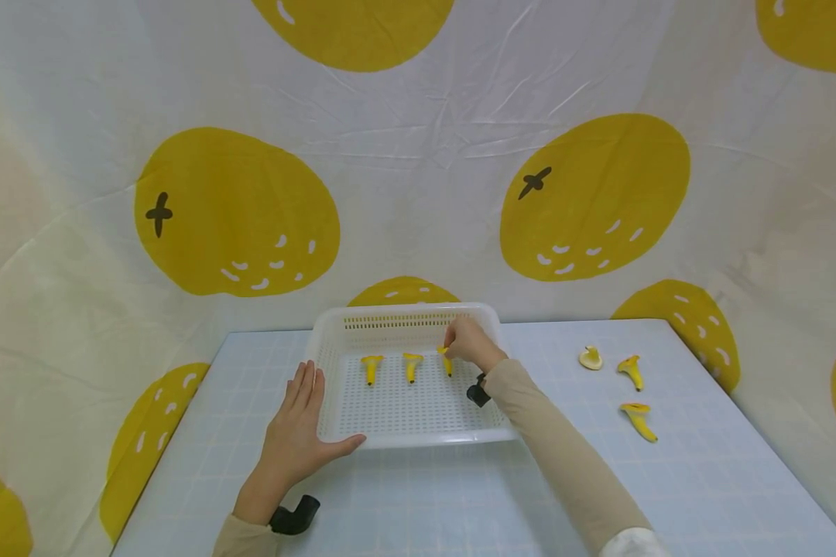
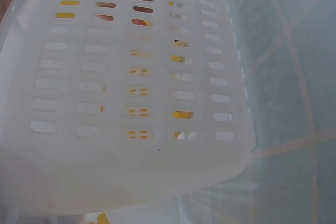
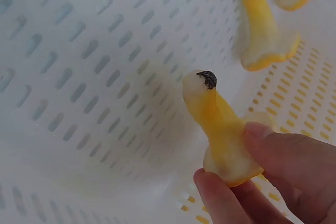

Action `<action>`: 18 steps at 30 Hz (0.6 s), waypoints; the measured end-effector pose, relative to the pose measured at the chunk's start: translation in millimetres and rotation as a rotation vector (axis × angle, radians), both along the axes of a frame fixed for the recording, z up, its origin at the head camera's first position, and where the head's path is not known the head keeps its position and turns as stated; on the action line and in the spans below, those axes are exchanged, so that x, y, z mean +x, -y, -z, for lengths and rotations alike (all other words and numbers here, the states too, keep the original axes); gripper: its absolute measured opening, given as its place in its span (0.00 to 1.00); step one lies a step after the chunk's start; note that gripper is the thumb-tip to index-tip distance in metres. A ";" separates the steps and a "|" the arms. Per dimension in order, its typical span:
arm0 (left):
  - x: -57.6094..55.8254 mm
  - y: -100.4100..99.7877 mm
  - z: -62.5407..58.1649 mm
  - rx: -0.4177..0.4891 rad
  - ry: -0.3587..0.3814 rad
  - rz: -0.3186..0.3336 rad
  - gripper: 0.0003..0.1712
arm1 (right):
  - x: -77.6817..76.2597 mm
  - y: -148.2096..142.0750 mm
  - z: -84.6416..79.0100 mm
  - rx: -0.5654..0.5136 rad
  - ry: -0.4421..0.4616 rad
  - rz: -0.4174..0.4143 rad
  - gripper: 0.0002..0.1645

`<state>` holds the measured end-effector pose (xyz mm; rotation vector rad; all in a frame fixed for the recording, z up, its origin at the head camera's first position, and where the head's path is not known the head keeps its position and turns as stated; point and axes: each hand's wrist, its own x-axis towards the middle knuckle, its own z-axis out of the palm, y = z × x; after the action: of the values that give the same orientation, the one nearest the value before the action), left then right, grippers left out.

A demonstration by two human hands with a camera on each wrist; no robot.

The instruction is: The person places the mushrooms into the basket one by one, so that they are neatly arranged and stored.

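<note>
yellow mushroom (image 3: 218,135) pinched inside white basket (image 1: 418,442)
right hand (image 1: 472,344) grips its cap end, beside two more mushrooms (image 1: 411,368); left hand (image 1: 294,439) wide, fingers straight, at the basket's near left corner.

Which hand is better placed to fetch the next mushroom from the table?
Probably the right hand, once it releases the mushroom it pinches. The three loose mushrooms lie to its right, nearer it. The left hand is at the basket's left side.
</note>
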<state>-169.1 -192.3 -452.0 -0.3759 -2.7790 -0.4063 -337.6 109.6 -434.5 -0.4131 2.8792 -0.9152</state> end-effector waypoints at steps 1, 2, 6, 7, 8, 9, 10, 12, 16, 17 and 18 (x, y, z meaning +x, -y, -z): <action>0.0 0.0 0.0 0.001 -0.001 0.001 0.73 | 0.4 0.6 0.1 0.011 0.004 0.002 0.09; 0.0 0.1 0.0 0.001 -0.002 0.001 0.73 | 0.7 0.8 0.2 0.024 0.003 0.002 0.10; -0.1 0.2 0.1 0.007 -0.010 0.003 0.73 | 2.9 1.9 0.2 0.058 0.012 -0.005 0.10; -0.1 0.3 0.2 0.008 -0.014 0.003 0.73 | 3.2 2.3 0.3 0.067 0.013 -0.009 0.10; 0.0 0.2 0.3 0.009 -0.019 0.004 0.73 | 3.6 2.6 0.3 0.075 0.013 -0.016 0.10; -0.1 0.2 0.5 0.010 -0.024 0.005 0.73 | 3.7 3.0 0.4 0.082 0.015 -0.020 0.10; -0.2 0.3 0.8 0.010 -0.028 0.006 0.73 | 3.9 3.2 0.6 0.094 0.012 -0.025 0.10; -0.3 0.3 1.3 0.010 -0.035 0.008 0.73 | 4.1 3.5 1.3 0.112 0.008 -0.034 0.10; -0.3 0.3 1.7 0.009 -0.030 0.008 0.73 | 4.7 3.6 3.0 0.139 0.004 -0.035 0.10; -0.2 0.1 1.5 0.011 -0.026 0.007 0.73 | 4.9 3.8 3.3 0.141 0.005 -0.032 0.10; 0.0 0.0 1.1 0.010 -0.020 0.006 0.73 | 5.2 4.0 3.4 0.143 0.006 -0.029 0.10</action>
<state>-169.1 -192.3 -453.1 -0.3843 -2.7558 -0.4162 -332.4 105.5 -437.9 -0.4360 2.9008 -0.6995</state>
